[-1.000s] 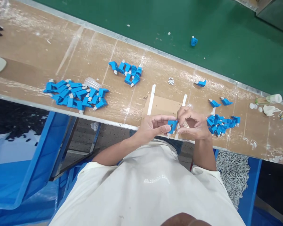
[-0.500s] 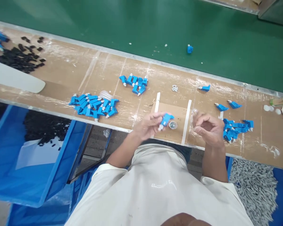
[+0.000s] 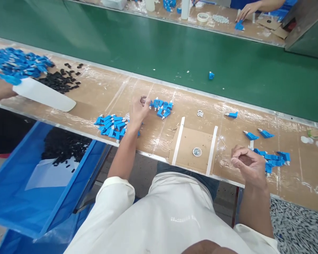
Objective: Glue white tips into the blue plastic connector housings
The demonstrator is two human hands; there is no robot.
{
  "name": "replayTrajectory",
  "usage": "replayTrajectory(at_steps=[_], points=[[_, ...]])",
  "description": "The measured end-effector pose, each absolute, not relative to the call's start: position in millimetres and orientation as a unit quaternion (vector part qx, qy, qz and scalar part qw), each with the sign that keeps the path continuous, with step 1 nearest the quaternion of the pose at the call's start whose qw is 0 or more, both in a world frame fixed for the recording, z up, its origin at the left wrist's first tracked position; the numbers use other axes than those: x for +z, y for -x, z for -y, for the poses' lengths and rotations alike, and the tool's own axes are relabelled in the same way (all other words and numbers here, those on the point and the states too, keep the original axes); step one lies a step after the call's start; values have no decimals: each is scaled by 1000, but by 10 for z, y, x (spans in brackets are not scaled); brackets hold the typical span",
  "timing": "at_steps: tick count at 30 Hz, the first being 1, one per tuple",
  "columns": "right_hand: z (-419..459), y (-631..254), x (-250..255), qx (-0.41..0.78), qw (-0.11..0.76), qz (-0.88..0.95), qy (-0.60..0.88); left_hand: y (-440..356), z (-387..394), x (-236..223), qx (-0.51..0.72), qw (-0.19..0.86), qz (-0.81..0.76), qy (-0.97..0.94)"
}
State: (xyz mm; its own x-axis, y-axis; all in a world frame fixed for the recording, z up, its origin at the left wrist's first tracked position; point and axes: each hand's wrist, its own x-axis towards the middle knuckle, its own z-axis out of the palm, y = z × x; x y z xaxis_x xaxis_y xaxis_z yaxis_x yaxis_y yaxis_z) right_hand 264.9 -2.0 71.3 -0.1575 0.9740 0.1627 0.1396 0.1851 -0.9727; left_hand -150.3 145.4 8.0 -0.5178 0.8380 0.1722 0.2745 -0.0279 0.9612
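Note:
My left hand (image 3: 139, 110) is over the left end of a small group of blue plastic parts with white tips (image 3: 164, 105). Its curled fingers are apart, beside the nearest part; the underside of the hand is hidden. My right hand (image 3: 249, 165) hovers at the right with thumb and fingers pinched together; whatever may be between them is too small to make out. Behind it lies a cluster of blue parts (image 3: 277, 159). Between my hands, a small round cup (image 3: 197, 152) sits on a cardboard sheet (image 3: 192, 137) with white tape strips.
A thin wooden stick (image 3: 223, 141) and small white pieces (image 3: 200, 113) lie on the bench. Further left are more blue parts (image 3: 112, 125), black pieces (image 3: 59, 80) and a white bottle-like object (image 3: 46, 93). A green belt (image 3: 137, 46) runs behind. Another person's hand (image 3: 247, 10) works across it.
My left hand has gone from near the cup to the blue group at the left, and the blue part it held no longer shows in its fingers. The view has tilted upward.

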Motion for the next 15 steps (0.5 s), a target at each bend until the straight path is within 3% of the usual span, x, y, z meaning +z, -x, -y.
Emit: replayTrajectory(at_steps=[3,7,10,15], points=[[-314,-2753,755,380,412,637,530,1353,-1209,168,535,210,-688,-443],[-1296,-2679,647,245,318,700,591,946,-600,163,578,170,-654,-458],[-2167,-2441,521,157,195,717,651,686,-87,-52,572,123,-646,-489],[-3165,-1916,342,96,178,730,653,554,284,-400,559,34,-639,-527]])
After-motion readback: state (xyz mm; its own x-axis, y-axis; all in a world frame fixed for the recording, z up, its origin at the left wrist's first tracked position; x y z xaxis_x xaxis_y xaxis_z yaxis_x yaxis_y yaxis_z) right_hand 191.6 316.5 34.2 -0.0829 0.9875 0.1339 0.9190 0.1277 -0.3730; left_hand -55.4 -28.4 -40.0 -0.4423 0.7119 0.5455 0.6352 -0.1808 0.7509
